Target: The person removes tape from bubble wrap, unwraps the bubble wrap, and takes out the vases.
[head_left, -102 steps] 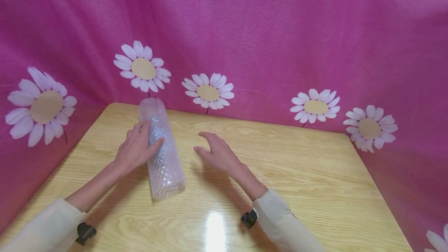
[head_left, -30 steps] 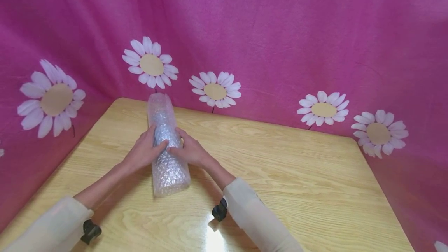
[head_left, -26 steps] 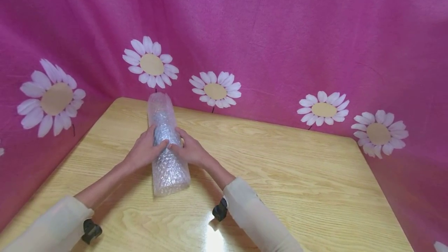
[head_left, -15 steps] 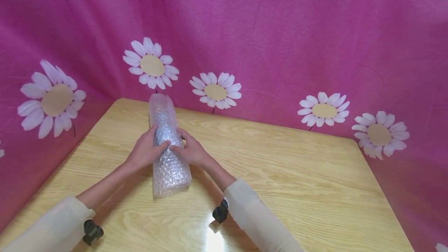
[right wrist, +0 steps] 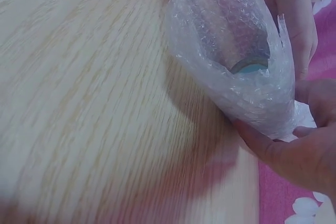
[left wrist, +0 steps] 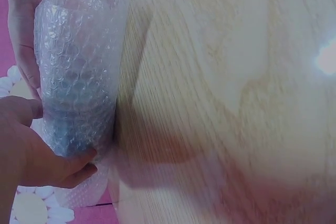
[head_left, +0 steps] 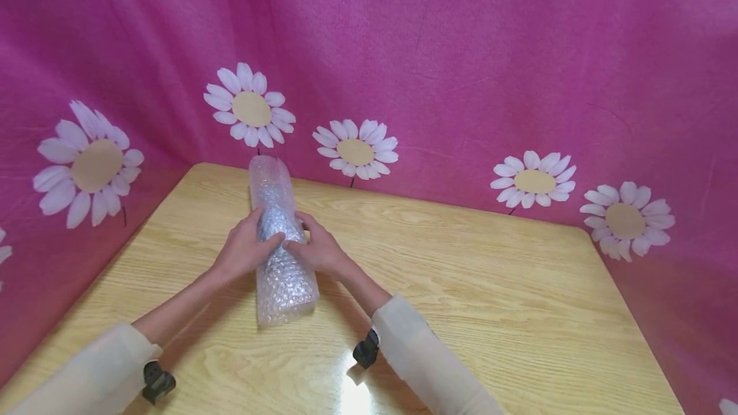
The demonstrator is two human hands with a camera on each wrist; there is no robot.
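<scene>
Two thumbs (head_left: 273, 243) lie across the upper face of a bubble-wrap bundle (head_left: 288, 280), their tips close together. The left hand (head_left: 245, 245) grasps it along its left side and the right hand (head_left: 320, 250) along its right, the other fingers curving round the flanks and partly hidden in the head view. Both grips fall near the middle of its length.

Through the clear plastic a bluish-grey object shows dimly; the right wrist view looks into one gaping end of the wrap, where a curved rim (right wrist: 251, 61) with pale blue-green inside it is visible. What the object is cannot be told.

The bundle sits at the left part of a light wood-grain table (head_left: 461, 293), pointing away from the person, its far end overlapping the back edge in view. Whether its underside touches the wood is unclear.

Farther out, pale sleeves (head_left: 92, 370) cover the forearms, with a black device (head_left: 158, 382) at each cuff. A bright glare marks the table's near side. A magenta cloth (head_left: 432, 50) with white daisies (head_left: 252, 109) surrounds the back and sides.
</scene>
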